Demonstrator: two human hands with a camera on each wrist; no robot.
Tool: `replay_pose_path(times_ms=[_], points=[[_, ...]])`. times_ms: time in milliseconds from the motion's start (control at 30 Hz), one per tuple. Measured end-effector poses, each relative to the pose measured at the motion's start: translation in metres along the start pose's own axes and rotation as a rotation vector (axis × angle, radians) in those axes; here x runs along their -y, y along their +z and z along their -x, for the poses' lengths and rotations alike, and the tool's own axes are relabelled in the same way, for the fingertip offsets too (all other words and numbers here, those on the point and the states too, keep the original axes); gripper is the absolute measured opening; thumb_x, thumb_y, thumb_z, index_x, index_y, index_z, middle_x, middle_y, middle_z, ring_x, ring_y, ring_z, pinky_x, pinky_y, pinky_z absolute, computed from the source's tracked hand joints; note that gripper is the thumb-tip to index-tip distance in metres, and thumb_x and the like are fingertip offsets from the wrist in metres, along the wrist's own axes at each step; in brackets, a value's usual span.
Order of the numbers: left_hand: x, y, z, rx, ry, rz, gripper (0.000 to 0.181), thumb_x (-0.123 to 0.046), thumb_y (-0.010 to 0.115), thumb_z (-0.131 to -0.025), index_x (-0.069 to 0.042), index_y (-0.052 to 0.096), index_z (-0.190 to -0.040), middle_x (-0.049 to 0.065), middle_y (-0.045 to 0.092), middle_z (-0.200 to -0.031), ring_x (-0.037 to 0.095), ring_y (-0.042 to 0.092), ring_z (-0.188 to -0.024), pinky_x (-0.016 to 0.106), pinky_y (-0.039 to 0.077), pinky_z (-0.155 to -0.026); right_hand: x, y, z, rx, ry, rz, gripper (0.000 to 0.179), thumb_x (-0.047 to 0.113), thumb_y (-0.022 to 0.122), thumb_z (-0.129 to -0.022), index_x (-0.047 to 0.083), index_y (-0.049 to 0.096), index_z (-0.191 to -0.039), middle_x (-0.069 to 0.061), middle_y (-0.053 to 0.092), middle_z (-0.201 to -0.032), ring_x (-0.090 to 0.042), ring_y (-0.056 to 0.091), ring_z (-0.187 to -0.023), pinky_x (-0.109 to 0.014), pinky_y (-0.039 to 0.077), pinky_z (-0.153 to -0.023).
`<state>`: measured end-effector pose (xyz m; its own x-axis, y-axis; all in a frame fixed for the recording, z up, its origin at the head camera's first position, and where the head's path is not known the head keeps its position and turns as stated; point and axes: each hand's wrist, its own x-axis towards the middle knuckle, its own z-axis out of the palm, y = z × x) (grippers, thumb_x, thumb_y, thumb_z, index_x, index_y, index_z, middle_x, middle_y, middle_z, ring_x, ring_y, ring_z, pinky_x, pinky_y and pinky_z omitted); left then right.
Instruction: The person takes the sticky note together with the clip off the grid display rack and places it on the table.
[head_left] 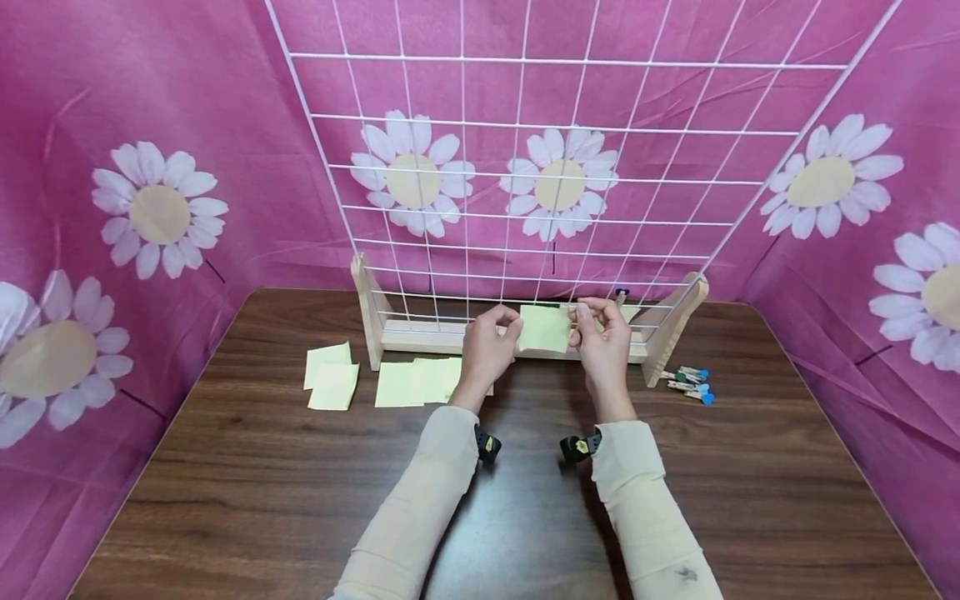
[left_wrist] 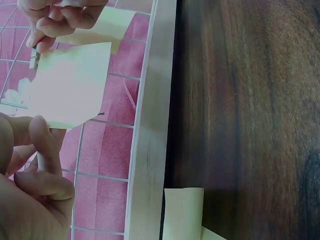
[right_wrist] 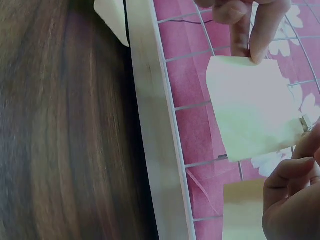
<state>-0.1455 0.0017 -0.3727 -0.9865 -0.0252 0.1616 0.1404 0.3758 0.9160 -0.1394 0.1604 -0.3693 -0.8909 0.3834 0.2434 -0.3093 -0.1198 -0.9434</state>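
Note:
A pale yellow sticky note [head_left: 545, 327] is held up against the lower wires of a white wire grid [head_left: 525, 60]. My left hand [head_left: 487, 346] pinches its left edge between thumb and fingers. At the upper right corner of the note, my right hand [head_left: 606, 342] pinches a small wooden clothespin [left_wrist: 34, 59], mostly hidden by the fingertips. To the right, a second yellow note [right_wrist: 243, 210] hangs on the grid, partly behind my right hand. Over that note a clothespin with a dark blue top [head_left: 621, 294] sits on the wire.
Several loose yellow notes [head_left: 399, 385] lie on the brown wooden table [head_left: 517, 517], left of and beside my left forearm. Several clothespins with blue tops [head_left: 692, 386] lie at the right. The grid stands in a wooden base [head_left: 420, 337]. Pink flowered cloth [head_left: 247, 125] surrounds the table.

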Motion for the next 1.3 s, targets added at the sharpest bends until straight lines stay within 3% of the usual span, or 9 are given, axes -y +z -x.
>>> replay_pose_path(times_ms=[333,667,867,1000,1167,1300], points=[[0.001,-0.007,0.005,0.033,-0.001,0.029,0.011,-0.014,0.065,-0.099,-0.008,0.073,-0.102,0.007,0.07,-0.101,0.026,0.068,-0.053,0.028,0.054,-0.05,0.004,-0.013,0.0,0.032,-0.002,0.093,0.02,-0.001,0.059,-0.1,-0.018,0.058,-0.111,-0.002,0.064,-0.077,-0.006,0.048,-0.046,-0.015,0.04,-0.045],[0.008,-0.016,0.013,0.06,0.013,0.014,0.011,-0.014,0.065,-0.098,-0.008,0.073,-0.103,0.007,0.071,-0.102,0.011,0.059,-0.043,0.028,0.053,-0.049,0.01,-0.038,0.001,0.05,0.103,0.125,0.026,0.001,0.063,-0.099,-0.016,0.062,-0.118,0.006,0.071,-0.076,-0.005,0.052,-0.048,-0.015,0.044,-0.048],[0.012,-0.02,0.016,0.05,0.016,0.033,0.014,-0.014,0.066,-0.097,-0.007,0.075,-0.105,0.008,0.071,-0.098,0.03,0.068,-0.055,0.029,0.055,-0.051,0.012,-0.042,0.001,0.055,0.106,0.121,0.026,0.003,0.062,-0.1,-0.016,0.06,-0.117,0.007,0.07,-0.077,-0.005,0.052,-0.047,-0.015,0.042,-0.047],[0.017,-0.021,0.018,0.032,0.016,0.025,0.014,-0.015,0.068,-0.096,-0.008,0.077,-0.104,0.005,0.072,-0.094,0.029,0.07,-0.067,0.027,0.055,-0.06,0.013,-0.046,0.002,0.048,0.104,0.148,0.026,0.003,0.063,-0.1,-0.016,0.061,-0.117,0.007,0.07,-0.076,-0.003,0.051,-0.045,-0.015,0.041,-0.046],[0.025,-0.025,0.02,0.047,0.005,0.033,0.013,-0.014,0.069,-0.095,-0.007,0.077,-0.102,0.005,0.072,-0.09,0.034,0.068,-0.061,0.029,0.054,-0.055,0.013,-0.051,0.003,0.047,0.124,0.163,0.027,0.003,0.063,-0.1,-0.017,0.061,-0.118,0.007,0.07,-0.076,-0.003,0.052,-0.045,-0.015,0.041,-0.046],[0.03,-0.027,0.02,0.049,0.015,0.021,0.012,-0.013,0.069,-0.095,-0.006,0.077,-0.101,0.005,0.071,-0.086,0.032,0.069,-0.06,0.028,0.053,-0.059,0.013,-0.056,0.003,0.048,0.116,0.159,0.027,0.002,0.062,-0.1,-0.016,0.061,-0.119,0.008,0.07,-0.076,-0.004,0.052,-0.046,-0.016,0.042,-0.046]])
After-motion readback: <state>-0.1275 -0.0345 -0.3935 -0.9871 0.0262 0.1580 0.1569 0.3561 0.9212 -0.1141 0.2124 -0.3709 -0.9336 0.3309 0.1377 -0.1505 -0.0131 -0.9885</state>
